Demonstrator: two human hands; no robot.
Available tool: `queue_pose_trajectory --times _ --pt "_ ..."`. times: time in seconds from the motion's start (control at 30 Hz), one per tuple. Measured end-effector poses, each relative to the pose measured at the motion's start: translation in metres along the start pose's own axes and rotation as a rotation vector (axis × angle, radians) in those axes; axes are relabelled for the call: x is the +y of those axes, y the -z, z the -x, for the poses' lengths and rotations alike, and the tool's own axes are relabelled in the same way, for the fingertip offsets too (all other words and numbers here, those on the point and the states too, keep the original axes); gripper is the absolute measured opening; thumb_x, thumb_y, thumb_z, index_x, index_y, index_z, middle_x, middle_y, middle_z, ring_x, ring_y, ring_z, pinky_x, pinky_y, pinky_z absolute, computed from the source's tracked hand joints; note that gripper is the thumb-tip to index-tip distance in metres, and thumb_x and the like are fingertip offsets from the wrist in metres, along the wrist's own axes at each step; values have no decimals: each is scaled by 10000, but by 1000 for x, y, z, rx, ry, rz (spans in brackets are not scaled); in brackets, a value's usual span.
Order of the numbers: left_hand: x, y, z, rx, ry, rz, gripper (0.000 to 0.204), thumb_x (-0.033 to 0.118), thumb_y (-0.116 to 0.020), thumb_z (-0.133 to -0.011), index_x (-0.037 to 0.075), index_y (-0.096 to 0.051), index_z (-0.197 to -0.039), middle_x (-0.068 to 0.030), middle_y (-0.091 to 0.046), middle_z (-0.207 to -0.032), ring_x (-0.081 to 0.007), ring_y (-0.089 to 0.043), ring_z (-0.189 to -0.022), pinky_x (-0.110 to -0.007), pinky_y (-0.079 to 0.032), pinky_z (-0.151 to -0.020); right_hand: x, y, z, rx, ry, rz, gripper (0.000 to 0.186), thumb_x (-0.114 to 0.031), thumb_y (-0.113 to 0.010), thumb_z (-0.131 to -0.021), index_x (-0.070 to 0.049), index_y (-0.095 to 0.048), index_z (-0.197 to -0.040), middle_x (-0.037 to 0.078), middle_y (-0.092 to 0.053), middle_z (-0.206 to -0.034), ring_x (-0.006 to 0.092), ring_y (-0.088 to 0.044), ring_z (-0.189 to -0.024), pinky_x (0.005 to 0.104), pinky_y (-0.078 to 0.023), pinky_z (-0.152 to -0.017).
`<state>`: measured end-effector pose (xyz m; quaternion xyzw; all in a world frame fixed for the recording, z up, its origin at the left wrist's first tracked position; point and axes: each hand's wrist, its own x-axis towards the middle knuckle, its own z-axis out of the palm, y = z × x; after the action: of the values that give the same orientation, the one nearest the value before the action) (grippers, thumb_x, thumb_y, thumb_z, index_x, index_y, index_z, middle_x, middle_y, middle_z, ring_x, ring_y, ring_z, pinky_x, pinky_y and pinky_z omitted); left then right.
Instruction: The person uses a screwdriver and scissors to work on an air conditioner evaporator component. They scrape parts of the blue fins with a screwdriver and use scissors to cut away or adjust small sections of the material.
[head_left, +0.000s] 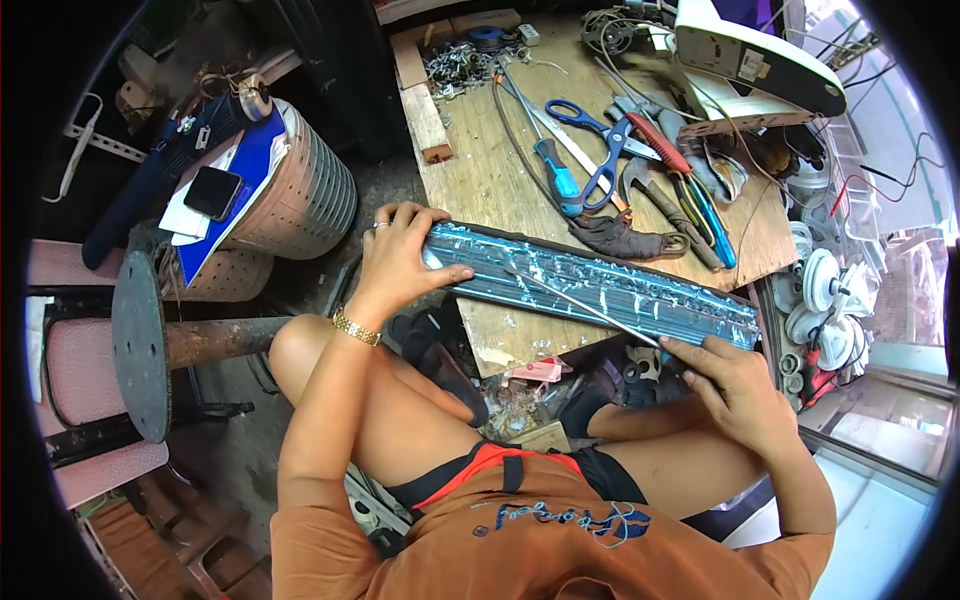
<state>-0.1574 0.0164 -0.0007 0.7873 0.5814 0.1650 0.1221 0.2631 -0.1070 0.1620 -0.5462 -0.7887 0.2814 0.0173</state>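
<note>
A long dark ribbed panel (600, 293) lies slantwise over the near edge of the wooden table, its glossy face streaked with whitish and bluish flakes. At its left end, my left hand (403, 255) grips the panel, thumb on top and fingers over the far edge. In my right hand (728, 385) is a long thin screwdriver (590, 309), its handle mostly hidden by the closed fingers. The metal shaft slants left across the panel, and its tip lies over the flaked surface. My right hand is close to the panel's right end.
On the wooden table (480, 180) beyond the panel lie blue-handled scissors (597, 190), a blue screwdriver (558, 178), a hammer (660, 205) and red-handled pliers (655, 140). A perforated drum (310, 185) with a phone (212, 192) stands left. Clear plastic containers (830, 290) crowd the right.
</note>
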Motion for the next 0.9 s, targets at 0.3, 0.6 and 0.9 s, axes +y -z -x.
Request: queue_pose_trajectory --times 0.3,0.6,0.9 --pt "-5 7 -9 -146 30 -10 809 650 -905 -690 181 -682 -1310 -102 -614 -1312 -453 -495 -1345 -625 -468 -993 -15 6 -10 -83 -148 81 506 -120 -686 -959 -215 -689 -1456 130 -658 -925 369 -682 -847 477 -543 -739" --pt "-4 10 -10 -161 6 19 809 633 -913 -683 178 -681 -1309 -127 -604 -1285 -426 -521 -1271 -595 -442 -959 -32 -1 -19 -172 -131 281 438 -181 -700 -970 -248 -699 -1403 84 -695 -906 330 -693 -770 453 -550 -686" --pt "0 11 -13 -192 51 16 801 619 -929 -670 165 -677 -1281 -123 -599 -1302 -387 -522 -1292 -591 -411 -980 -19 -60 -4 9 -185 -469 461 -58 -652 -1018 -83 -647 -1479 215 -770 -1100 342 -753 -925 410 -579 -859"
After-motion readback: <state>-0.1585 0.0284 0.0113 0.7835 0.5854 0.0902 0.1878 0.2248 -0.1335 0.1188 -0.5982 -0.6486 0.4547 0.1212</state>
